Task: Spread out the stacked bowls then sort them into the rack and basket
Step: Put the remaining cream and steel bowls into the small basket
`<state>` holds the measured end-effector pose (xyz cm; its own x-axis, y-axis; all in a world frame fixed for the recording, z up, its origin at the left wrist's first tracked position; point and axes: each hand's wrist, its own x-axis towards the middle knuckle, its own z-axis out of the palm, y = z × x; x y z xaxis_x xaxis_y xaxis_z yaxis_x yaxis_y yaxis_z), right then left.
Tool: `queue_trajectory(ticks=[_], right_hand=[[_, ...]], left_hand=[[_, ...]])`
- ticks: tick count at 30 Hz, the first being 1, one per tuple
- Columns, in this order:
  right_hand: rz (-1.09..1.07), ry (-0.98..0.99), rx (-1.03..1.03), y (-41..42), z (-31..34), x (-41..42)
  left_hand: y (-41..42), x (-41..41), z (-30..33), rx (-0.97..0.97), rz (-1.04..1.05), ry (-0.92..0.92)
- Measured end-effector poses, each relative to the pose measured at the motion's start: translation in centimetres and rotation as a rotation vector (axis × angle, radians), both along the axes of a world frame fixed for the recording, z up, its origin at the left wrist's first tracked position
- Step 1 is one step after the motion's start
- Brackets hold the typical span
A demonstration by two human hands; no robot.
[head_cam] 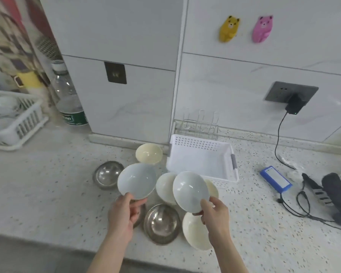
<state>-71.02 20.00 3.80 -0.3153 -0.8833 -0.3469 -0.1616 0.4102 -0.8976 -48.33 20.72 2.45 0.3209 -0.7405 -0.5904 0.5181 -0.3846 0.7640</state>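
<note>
Left hand (pixel 124 211) fingers pinching glossy pale-blue bowl (pixel 137 181) by its 6 o'clock rim; right hand (pixel 215 211) pinching matching bowl (pixel 190 191). Both tilted above speckled bench (pixel 47 184). Perforated white plastic basket (pixel 202 159) at 1 o'clock, wire rack (pixel 200 125) behind.

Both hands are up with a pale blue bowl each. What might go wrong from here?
1. The left hand and right hand each pinch a pale blue bowl only at its rim; either could slip onto the bowls below.
2. The white basket crowds the wire rack, so a bowl might knock it.
</note>
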Motion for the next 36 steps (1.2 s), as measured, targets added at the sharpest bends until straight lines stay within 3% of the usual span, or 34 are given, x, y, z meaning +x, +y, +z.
queue_trajectory(ticks=[8, 15, 28, 36], right_hand=[[-0.005, -0.036, -0.040, 1.4, -1.1, 17.8], [0.065, -0.099, 0.055, 2.3, -1.5, 31.0], [0.172, -0.004, 0.078, -1.9, -0.5, 41.8], [0.158, -0.058, 0.068, -7.6, -2.0, 51.0]], left_hand=[[2.8, 18.3, 0.6, -0.012, -0.001, -0.092], [7.0, 30.1, 1.7, 0.005, 0.074, -0.081], [6.8, 40.9, 0.2, -0.043, 0.222, 0.055], [2.7, 49.7, -0.3, -0.040, 0.243, -0.023]])
